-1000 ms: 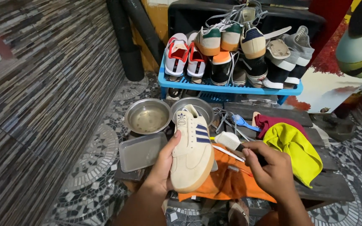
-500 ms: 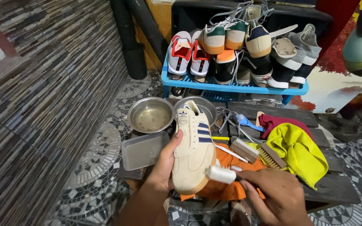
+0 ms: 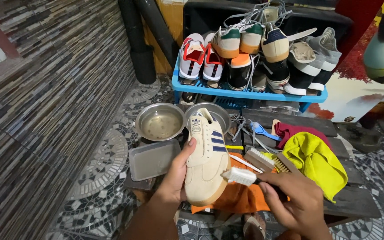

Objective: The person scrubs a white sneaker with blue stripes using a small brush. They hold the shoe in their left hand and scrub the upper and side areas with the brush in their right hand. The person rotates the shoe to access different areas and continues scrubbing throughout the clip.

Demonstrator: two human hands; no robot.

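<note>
Sneaker (image 3: 206, 162) in cream suede is sitting gripped in my left hand (image 3: 174, 175) while my right hand (image 3: 292, 200), clutching the white brush (image 3: 238, 176), is now pressing bristles against its side after swinging down from beside the yellow cloth (image 3: 316, 162).

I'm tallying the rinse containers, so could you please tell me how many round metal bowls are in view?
2: one metal bowl on the floor left of the held sneaker, and a second bowl directly behind it, partly hidden.
</note>
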